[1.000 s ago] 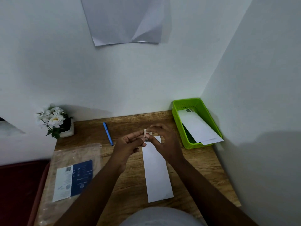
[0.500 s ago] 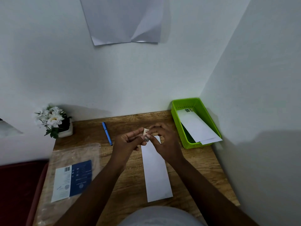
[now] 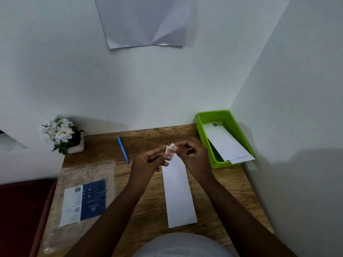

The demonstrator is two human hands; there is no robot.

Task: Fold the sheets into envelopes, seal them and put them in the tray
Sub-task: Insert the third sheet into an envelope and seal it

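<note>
Head view shows my left hand (image 3: 148, 161) gripping a small sticker roll (image 3: 169, 152) above the folded envelope (image 3: 178, 191) lying mid-worktop left of the green tray (image 3: 225, 115), while my right hand (image 3: 193, 154) pinches its flimsy, tacky free end, which I judge best peeled by the corner.

Blue pen (image 3: 123, 149), flower pot (image 3: 64, 136), plastic packet (image 3: 83, 199) on wooden desk (image 3: 222, 182).

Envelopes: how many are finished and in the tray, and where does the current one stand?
Done: at least two white envelopes lie in the green tray. In hand: the left hand holds a small sticker roll while the right hand picks at its end. Left: the folded envelope on the table awaits its sticker, then goes in the tray.
</note>
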